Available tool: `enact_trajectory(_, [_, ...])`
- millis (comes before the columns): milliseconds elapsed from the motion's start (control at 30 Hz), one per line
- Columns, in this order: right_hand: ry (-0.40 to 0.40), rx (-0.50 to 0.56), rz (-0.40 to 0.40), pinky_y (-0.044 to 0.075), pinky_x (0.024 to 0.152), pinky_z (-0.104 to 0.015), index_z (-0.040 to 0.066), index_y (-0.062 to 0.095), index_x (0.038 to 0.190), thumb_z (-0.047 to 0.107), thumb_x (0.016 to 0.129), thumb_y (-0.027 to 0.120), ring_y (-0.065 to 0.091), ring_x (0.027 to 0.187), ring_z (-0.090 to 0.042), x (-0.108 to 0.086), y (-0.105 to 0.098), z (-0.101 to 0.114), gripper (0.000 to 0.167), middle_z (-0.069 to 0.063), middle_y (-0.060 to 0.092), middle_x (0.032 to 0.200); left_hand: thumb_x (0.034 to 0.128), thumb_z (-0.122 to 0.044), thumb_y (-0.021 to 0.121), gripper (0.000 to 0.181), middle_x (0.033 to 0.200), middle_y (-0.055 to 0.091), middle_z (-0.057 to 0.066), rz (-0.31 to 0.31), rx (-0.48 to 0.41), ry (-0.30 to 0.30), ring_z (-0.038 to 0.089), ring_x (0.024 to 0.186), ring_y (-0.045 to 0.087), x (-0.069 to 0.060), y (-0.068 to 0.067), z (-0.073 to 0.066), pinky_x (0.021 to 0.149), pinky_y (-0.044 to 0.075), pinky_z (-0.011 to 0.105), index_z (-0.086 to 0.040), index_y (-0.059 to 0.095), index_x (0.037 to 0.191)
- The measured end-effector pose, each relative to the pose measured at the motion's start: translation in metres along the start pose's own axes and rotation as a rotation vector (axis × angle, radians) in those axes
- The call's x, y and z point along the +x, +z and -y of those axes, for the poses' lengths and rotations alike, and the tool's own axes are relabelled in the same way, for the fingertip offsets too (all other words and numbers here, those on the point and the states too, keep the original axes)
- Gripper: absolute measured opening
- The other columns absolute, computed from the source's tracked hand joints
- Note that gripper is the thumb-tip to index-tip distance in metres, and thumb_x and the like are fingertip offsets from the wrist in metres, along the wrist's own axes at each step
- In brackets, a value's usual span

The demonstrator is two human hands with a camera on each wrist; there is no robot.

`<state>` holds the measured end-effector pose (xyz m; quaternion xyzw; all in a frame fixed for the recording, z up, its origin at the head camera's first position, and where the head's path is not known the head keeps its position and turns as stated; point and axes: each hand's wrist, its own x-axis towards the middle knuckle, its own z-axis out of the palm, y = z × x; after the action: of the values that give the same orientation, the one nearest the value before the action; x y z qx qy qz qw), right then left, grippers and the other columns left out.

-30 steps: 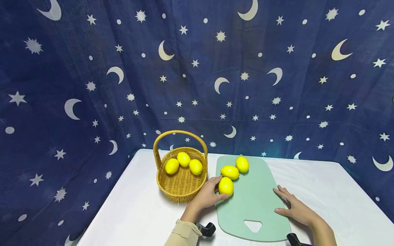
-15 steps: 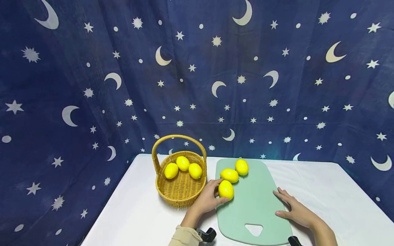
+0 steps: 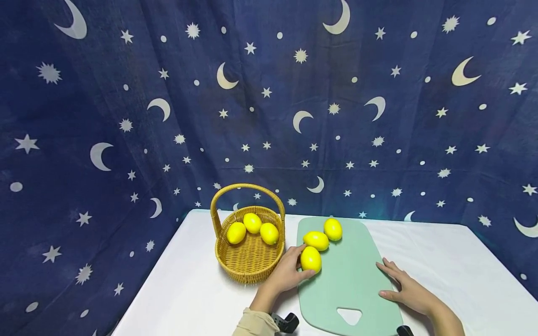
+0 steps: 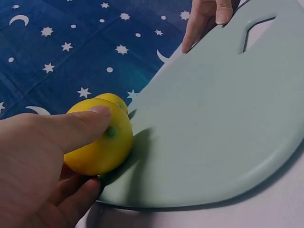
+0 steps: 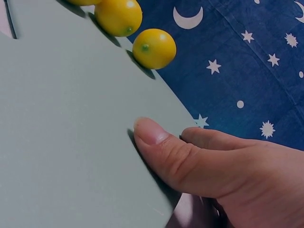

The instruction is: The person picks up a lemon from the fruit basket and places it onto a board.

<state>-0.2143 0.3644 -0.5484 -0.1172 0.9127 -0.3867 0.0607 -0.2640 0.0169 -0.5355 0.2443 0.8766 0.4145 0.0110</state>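
Observation:
My left hand [image 3: 286, 270] has its thumb and fingers around a yellow lemon [image 3: 311, 260] at the left edge of a pale green cutting board [image 3: 349, 284]. In the left wrist view the thumb lies over that lemon [image 4: 107, 147], and fingers curl beneath it. Just behind it on the board are a second lemon [image 3: 316, 241] and a third lemon [image 3: 333, 229]. My right hand [image 3: 409, 289] rests at the board's right edge with straight fingers; in the right wrist view its thumb [image 5: 166, 154] lies over the board's surface.
A wicker basket [image 3: 248, 277] with a tall arched handle stands left of the board, holding three lemons [image 3: 252, 223] at its back. White cloth [image 3: 180, 289] covers the table. A dark blue curtain [image 3: 269, 121] with moons and stars hangs behind.
The head view shifts slightly. Both hands keep nearly the same places, the left at the front lemon and the right at the board's edge. The lemons and basket stay put.

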Motion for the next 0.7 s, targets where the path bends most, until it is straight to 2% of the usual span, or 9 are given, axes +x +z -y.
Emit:
enact_trajectory(233, [0.013, 0.003, 0.001, 0.003, 0.099, -0.078, -0.006, 0.038, 0.140, 0.028, 0.076, 0.075, 0.003, 0.134, -0.062, -0.0004, 0.0003, -0.0004, 0.081, -0.037, 0.012, 0.150, 0.0818, -0.033, 0.074, 0.074, 0.129, 0.052, 0.007, -0.018, -0.046, -0.022, 0.017, 0.120, 0.051, 0.0003, 0.0022, 0.0012, 0.100, 0.047, 0.029, -0.008, 0.041, 0.142])
enact_trajectory(400, [0.027, 0.018, 0.019, 0.001, 0.100, -0.077, -0.005, 0.037, 0.141, 0.028, 0.077, 0.075, 0.001, 0.135, -0.061, -0.0011, 0.0026, -0.0030, 0.081, -0.036, 0.010, 0.151, 0.0819, -0.036, 0.073, 0.074, 0.130, 0.052, 0.008, -0.015, -0.031, -0.017, 0.021, 0.122, 0.050, -0.0015, 0.0021, 0.0026, 0.105, 0.043, 0.034, -0.006, 0.041, 0.142])
enact_trajectory(700, [0.002, 0.002, 0.000, 0.002, 0.100, -0.077, -0.004, 0.038, 0.141, 0.028, 0.077, 0.074, 0.002, 0.135, -0.061, 0.0001, 0.0005, -0.0024, 0.081, -0.036, 0.011, 0.151, 0.0829, -0.037, 0.072, 0.076, 0.129, 0.051, 0.011, -0.014, -0.039, 0.001, 0.023, 0.123, 0.051, -0.0001, -0.0007, -0.0002, 0.102, 0.046, 0.031, -0.003, 0.039, 0.142])
